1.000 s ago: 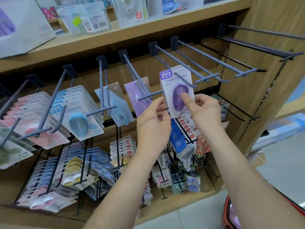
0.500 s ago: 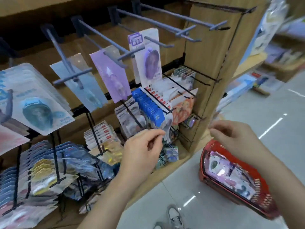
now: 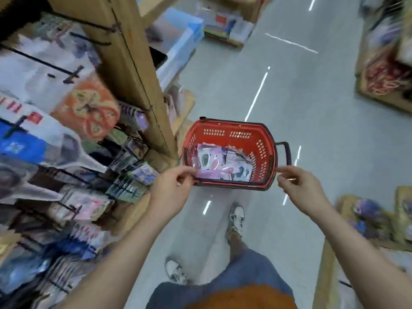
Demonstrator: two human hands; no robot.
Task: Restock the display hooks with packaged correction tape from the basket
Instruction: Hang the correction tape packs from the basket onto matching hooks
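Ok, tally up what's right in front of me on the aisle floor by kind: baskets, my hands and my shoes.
Red basket: 1
Hands: 2, left hand and right hand
Shoes: 2, left shoe and right shoe
Total: 5
The packets in the basket overlap too much to count.

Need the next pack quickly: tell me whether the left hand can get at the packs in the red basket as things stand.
Probably yes. The left hand is at the near rim of the red basket, fingertips by the packs. The basket is open-topped, and nothing covers them.
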